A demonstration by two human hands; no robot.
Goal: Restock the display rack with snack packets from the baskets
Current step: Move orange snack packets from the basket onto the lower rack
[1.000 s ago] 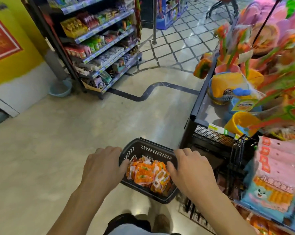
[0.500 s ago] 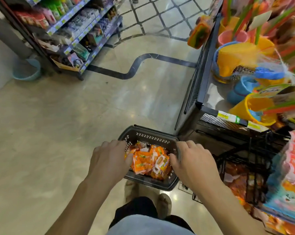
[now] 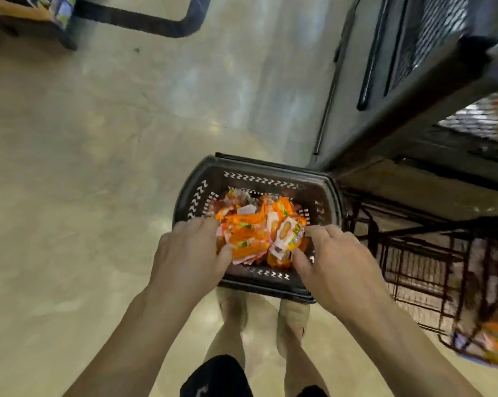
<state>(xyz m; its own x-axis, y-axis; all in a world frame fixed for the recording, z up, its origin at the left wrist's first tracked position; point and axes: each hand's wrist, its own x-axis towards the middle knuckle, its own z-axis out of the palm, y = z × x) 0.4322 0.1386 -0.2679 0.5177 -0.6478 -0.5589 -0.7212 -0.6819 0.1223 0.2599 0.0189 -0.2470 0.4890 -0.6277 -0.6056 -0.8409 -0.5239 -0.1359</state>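
A dark basket [image 3: 270, 171] sits on the shiny floor [image 3: 99, 196], just in front of the person's shoes [image 3: 292, 319]. It is full of orange snack packets [image 3: 250, 233], all heaped up in the middle.

Both hands are down in the basket. The left hand [image 3: 189, 259] is on the left side of the heap, with its fingers bent over the top and its thumb pushed in from the near side, so it holds a bunch of packets. The right hand [image 3: 336, 267] is on the right side, with thumb and fingers curled round the packets at that edge.

The black wire display rack [image 3: 399, 247] stands just beside the basket on the right. A few more orange packets show low in it, but they look blurry.
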